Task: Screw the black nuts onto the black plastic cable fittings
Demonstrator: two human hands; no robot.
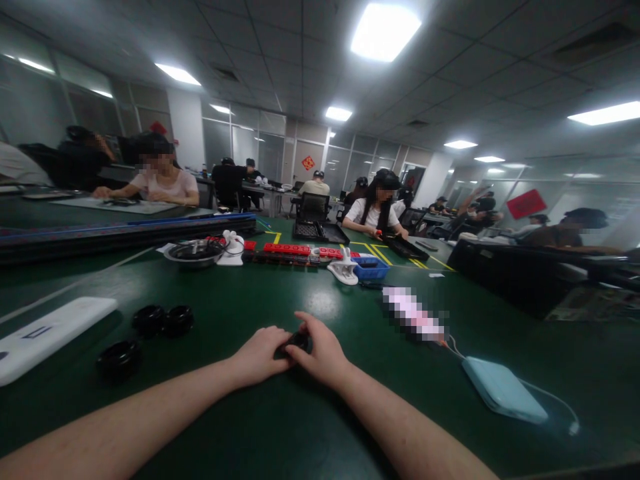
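Between my two hands, low over the green table (235, 427), is a small glossy black round thing (300, 341), mostly covered by fingers. My left hand (263, 353) grips it from the left, fingers curled and thumb pointing inward. From the right my right hand (323, 347) holds it, with the thumb across its near side and the index finger raised over the top. Three glossy black ring-shaped pieces (119, 360) sit to the left of my left hand, two of them side by side. Whether the held thing is the same kind, I cannot tell.
At far left lies a long white case (55, 337). On the right are a blurred-out phone-like object (413, 313) and a light-blue power bank (505, 390) with a cable. Farther back stand a metal bowl (194, 253), red strips (287, 250) and a blue basket (370, 269). People work beyond.
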